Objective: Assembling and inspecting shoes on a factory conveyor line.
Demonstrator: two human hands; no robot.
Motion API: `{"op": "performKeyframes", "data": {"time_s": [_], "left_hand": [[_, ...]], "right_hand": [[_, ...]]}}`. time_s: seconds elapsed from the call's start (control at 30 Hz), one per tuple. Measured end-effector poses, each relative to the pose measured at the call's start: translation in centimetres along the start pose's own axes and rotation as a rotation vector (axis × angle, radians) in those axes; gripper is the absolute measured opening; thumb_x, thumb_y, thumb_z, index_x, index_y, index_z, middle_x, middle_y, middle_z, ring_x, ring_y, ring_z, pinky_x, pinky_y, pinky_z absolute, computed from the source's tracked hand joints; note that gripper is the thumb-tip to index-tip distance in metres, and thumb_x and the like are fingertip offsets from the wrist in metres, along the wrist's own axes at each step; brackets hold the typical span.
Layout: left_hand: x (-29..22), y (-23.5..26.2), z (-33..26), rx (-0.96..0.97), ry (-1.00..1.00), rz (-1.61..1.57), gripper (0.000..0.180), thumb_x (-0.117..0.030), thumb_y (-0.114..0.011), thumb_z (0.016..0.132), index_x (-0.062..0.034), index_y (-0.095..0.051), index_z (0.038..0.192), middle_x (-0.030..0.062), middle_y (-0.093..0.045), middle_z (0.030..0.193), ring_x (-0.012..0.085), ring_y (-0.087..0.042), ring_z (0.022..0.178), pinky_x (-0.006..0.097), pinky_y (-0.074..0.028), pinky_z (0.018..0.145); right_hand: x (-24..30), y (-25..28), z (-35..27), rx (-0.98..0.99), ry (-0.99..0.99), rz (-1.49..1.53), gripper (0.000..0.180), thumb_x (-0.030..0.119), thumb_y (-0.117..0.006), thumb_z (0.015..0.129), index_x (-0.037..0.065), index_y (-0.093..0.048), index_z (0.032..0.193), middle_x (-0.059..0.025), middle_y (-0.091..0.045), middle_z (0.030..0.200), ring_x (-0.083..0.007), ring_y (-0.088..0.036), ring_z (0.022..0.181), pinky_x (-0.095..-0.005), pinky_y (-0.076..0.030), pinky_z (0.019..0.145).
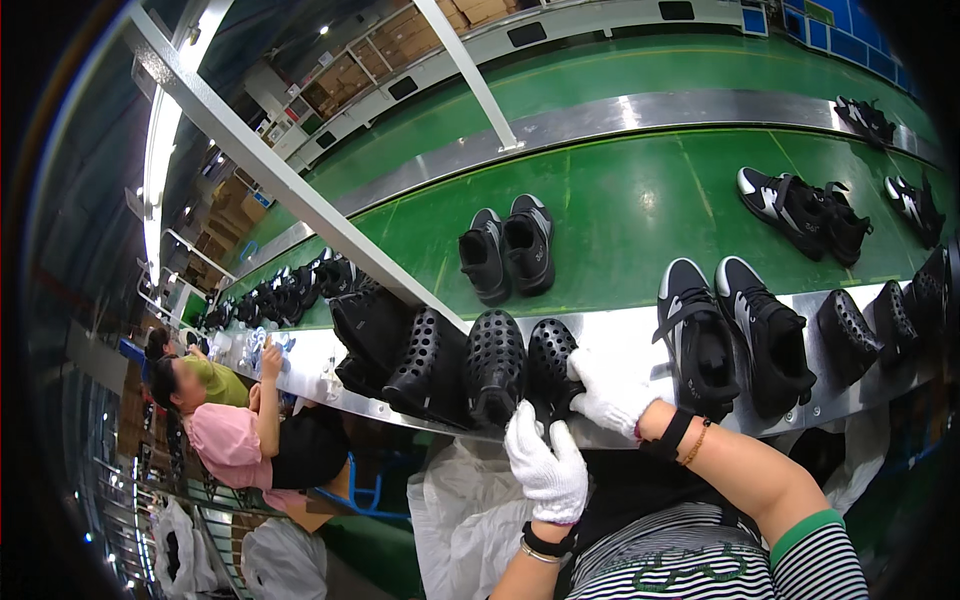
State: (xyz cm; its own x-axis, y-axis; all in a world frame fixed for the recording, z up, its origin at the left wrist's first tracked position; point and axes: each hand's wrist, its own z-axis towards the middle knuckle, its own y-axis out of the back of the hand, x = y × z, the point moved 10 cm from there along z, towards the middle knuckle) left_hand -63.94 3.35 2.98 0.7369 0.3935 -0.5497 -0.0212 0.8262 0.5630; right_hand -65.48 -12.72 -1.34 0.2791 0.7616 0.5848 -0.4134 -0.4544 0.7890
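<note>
Both my hands wear white knitted gloves. My right hand [612, 388] grips the side of a black perforated shoe-shaped form [552, 346] that stands toe-away on the metal ledge. At the near end of that form, my left hand [546, 466] has its fingers bent around the heel, which they partly hide. Just left of it stands a second perforated form [496, 352], close to my left fingertips. Farther left, another perforated form [421, 352] leans against a black boot-like piece [368, 325]. A pair of black sneakers with silver-white toes [690, 325] stands right of my right hand.
More perforated forms [850, 325] line the ledge at right. Sneaker pairs [508, 250] sit on the green conveyor belt [620, 200]. A white metal post [290, 190] slants down to the ledge. Two people [230, 440] sit at the left, near a white plastic bag [455, 495].
</note>
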Motion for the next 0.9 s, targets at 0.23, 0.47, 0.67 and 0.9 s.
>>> {"op": "performKeyframes", "data": {"time_s": [0.23, 0.47, 0.67, 0.9], "left_hand": [[-0.1, 0.4, 0.6, 0.021, 0.001, -0.037, 0.051, -0.001, -0.067, 0.088, 0.0040, -0.050, 0.135, 0.0202, -0.056, 0.126, 0.0276, -0.063, 0.097, 0.037, -0.053, 0.088], [-0.2, 0.4, 0.6, 0.003, -0.028, -0.034, 0.051, -0.002, -0.068, 0.087, 0.0042, -0.051, 0.134, 0.0195, -0.057, 0.125, 0.0271, -0.062, 0.093, 0.037, -0.053, 0.086], [-0.4, 2.2, 0.5, 0.009, 0.063, -0.142, 0.051, 0.001, -0.069, 0.086, 0.0042, -0.052, 0.134, 0.0179, -0.058, 0.123, 0.0250, -0.062, 0.095, 0.035, -0.054, 0.087], [-1.2, -1.7, 0.8, 0.351, 0.781, -1.202, 0.040, -0.006, -0.062, 0.096, 0.0046, -0.050, 0.132, 0.0135, -0.062, 0.121, 0.0215, -0.062, 0.107, 0.037, -0.051, 0.098]], "right_hand": [[0.0, 1.4, 0.1, -0.041, -0.038, 0.086, 0.033, 0.017, -0.073, 0.074, 0.005, -0.062, 0.104, -0.0178, -0.064, 0.093, -0.0350, -0.063, 0.091, -0.0451, -0.049, 0.081], [-0.1, 0.3, 0.6, 0.057, -0.053, 0.082, 0.034, 0.013, -0.072, 0.076, 0.002, -0.060, 0.105, -0.0192, -0.065, 0.097, -0.0357, -0.064, 0.091, -0.0417, -0.051, 0.082], [2.1, 6.9, -1.5, 0.010, -0.078, 0.112, 0.041, 0.031, -0.080, 0.073, 0.003, -0.061, 0.098, -0.0184, -0.064, 0.094, -0.0375, -0.063, 0.085, -0.0442, -0.051, 0.075], [7.2, 12.7, -9.3, -0.080, 0.346, 0.192, 0.049, 0.014, -0.090, 0.064, 0.005, -0.065, 0.104, -0.0158, -0.062, 0.104, -0.0345, -0.064, 0.092, -0.0396, -0.056, 0.074]]}}
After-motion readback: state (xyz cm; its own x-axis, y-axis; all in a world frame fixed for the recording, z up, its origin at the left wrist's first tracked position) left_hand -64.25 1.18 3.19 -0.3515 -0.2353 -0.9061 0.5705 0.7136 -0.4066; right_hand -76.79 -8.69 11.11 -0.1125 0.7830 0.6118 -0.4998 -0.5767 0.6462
